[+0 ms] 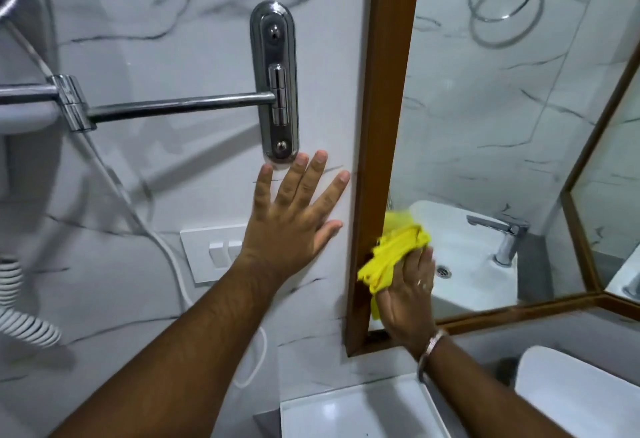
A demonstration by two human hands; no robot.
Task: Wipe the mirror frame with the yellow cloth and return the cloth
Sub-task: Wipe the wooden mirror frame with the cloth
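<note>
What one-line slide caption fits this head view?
Right hand presses yellow cloth to the mirror frame; left hand lies flat on the wall.

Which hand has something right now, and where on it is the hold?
The right hand presses the bunched yellow cloth against the mirror frame, gripping its lower end. The left hand lies flat on the wall, holding nothing.

I see both forearms bare, no sleeves | right hand (407,295): ring on one finger, metal bangle (429,351) at wrist, 5 o'clock | left hand (294,215): nothing worn
</note>
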